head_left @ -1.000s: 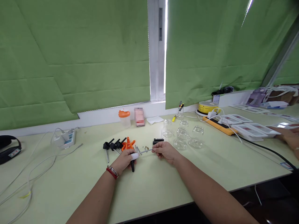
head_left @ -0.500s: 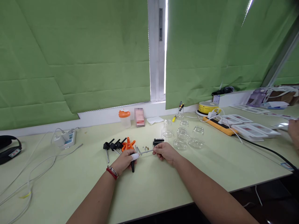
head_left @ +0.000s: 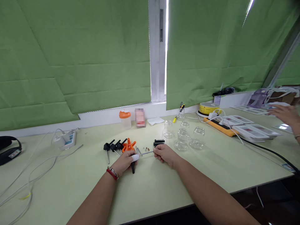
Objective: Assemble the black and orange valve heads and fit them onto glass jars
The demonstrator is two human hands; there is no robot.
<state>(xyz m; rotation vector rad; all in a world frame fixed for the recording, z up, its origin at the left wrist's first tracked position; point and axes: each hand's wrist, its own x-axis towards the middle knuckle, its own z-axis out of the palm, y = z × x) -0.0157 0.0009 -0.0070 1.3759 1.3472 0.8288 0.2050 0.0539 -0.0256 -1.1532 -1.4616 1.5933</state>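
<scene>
My left hand (head_left: 127, 160), with a white wrap on the thumb, is closed around a tool that has a black handle (head_left: 133, 168) sticking out below the fingers. From this hand a thin metal rod (head_left: 147, 152) runs to the right, where my right hand (head_left: 165, 153) pinches its far end. Whatever joins rod and handle is hidden in the left fingers. Just left lie several black-headed tools (head_left: 113, 146) with metal rods, and an orange spring clamp (head_left: 128, 145). Small metal parts (head_left: 146, 149) lie behind the rod. Black ribbed pieces (head_left: 159, 142) rest behind my right hand.
Several clear glass jars (head_left: 182, 139) stand to the right. Farther right are an orange power strip (head_left: 221, 126), stacked white frames (head_left: 252, 132) and another person's hand (head_left: 284, 114). An orange-lidded cup (head_left: 125, 119) stands at the back. Loose cables (head_left: 42, 158) lie at left.
My hands and the rod hold almost the same position. At the right edge, the other person's hand has moved up and to the left, with its fingers now in view.
</scene>
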